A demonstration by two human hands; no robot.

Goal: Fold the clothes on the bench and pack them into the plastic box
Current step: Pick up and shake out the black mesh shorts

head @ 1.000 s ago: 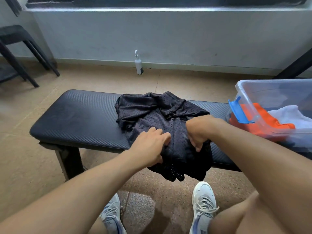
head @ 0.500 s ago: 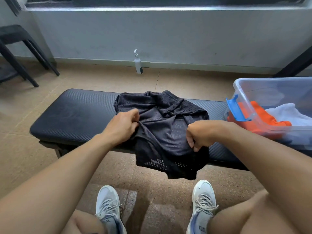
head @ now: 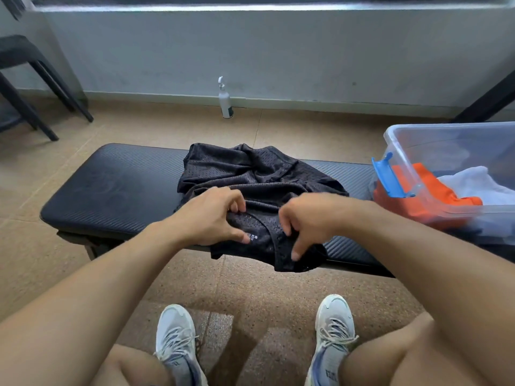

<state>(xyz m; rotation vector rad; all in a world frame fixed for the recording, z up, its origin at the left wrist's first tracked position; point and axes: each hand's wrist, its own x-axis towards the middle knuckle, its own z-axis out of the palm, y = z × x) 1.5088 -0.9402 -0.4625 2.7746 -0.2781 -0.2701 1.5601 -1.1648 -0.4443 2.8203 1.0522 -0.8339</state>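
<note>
Hands, left (head: 211,215) and right (head: 309,218), pinch crumpled black mesh garment (head: 259,179) on ribbed padded bench (head: 111,188).

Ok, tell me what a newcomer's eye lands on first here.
First, the crumpled black mesh garment in the middle of the black padded bench, its near edge hanging over the side, with the left hand and right hand pinching it. Next, the clear plastic box at the bench's right end, blue latch on its near end, holding orange clothing and white clothing.
</note>
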